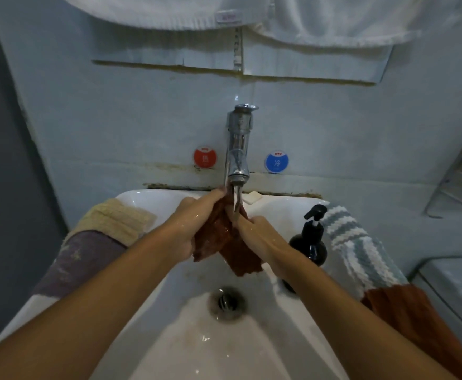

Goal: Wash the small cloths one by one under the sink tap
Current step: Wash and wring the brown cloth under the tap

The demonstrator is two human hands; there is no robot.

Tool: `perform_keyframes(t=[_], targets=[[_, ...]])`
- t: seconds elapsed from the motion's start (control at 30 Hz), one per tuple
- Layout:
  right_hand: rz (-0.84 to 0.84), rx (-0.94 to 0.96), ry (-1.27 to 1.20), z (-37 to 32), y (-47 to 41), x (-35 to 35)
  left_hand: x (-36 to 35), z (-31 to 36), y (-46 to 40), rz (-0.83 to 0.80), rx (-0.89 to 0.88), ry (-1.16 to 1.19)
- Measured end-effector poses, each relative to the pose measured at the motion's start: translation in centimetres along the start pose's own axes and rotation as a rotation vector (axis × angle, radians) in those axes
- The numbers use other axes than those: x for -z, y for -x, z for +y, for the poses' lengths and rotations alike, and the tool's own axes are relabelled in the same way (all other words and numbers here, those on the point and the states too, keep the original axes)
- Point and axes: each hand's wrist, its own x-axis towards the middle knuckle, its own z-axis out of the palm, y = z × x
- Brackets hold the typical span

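Observation:
A wet rust-brown cloth (225,239) hangs between both hands over the white sink (147,200), its top bunched right under the chrome tap (238,149). Water runs from the spout onto the cloth. My left hand (194,218) grips the cloth's left side and my right hand (257,233) grips its right side. On the sink's left rim lie a cream cloth (114,220) and a purple-grey cloth (76,259). Draped on the right rim are a teal-and-white striped cloth (361,250) and another rust-brown cloth (416,319).
A black pump bottle (310,237) stands on the sink's right rim, close to my right wrist. A white soap bar (252,197) lies behind the tap. The drain (225,303) sits mid-basin with water pooling below it. White towels (251,15) hang overhead; a metal rack (460,176) is at right.

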Motion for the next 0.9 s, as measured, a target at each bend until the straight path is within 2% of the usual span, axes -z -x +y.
perform_keyframes(t=[0.13,0.23,0.37,0.43,0.57,0.7,0.77,0.87,0.9], targets=[[0.004,-0.024,0.055,0.3,-0.3,0.0,0.1,-0.3,-0.2,-0.052,0.033,-0.026],[0.047,-0.006,0.077,0.2,-0.3,-0.1,0.1,0.0,0.0,-0.148,0.078,-0.040],[0.087,-0.011,-0.045,0.0,-0.2,0.9,0.7,0.7,0.5,-0.316,0.124,-0.064],[0.070,-0.027,-0.144,-0.2,0.0,1.4,1.0,0.5,0.3,-0.221,0.104,-0.050],[0.019,0.002,-0.365,-0.4,0.1,1.6,1.3,-0.9,-0.4,0.119,0.036,-0.013],[0.064,0.103,-0.360,-0.3,0.1,1.0,0.6,-1.8,-0.3,0.268,-0.165,-0.028],[0.048,0.086,-0.342,-0.2,0.0,0.6,0.2,-1.8,-0.3,0.291,-0.169,-0.014],[0.036,0.040,-0.341,-0.1,0.1,0.0,-0.2,-1.1,0.4,0.161,-0.079,0.164],[0.054,0.040,-0.379,-0.1,0.2,-0.4,-0.4,-1.1,0.6,0.143,-0.058,0.158]])
